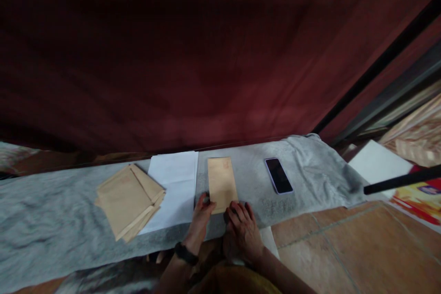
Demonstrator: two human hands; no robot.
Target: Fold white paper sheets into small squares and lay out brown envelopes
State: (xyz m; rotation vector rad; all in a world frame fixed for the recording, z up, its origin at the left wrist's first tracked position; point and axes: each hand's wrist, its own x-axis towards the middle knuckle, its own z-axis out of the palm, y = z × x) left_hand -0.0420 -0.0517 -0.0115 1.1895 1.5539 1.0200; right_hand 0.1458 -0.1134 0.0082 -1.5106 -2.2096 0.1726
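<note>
A brown paper envelope [222,181] lies upright in front of me on a grey cloth, with faint reddish print near its top right. My left hand [201,216], with a dark band on its wrist, pinches the envelope's lower left edge, the thumb on top. At the lower right corner, the curled fingers of my right hand [244,229] grip the same envelope; its thumb is hidden. Left of my hands, a fanned pile of brown envelopes [127,200] partly covers a stack of white paper sheets [175,183].
A phone [279,175] in a pale purple case lies to the right on the grey cloth [248,165]. Behind the narrow surface hangs a dark red curtain [206,78]. Black poles [379,69] and a colourful printed box [420,197] are at the right, above floor tiles [320,243].
</note>
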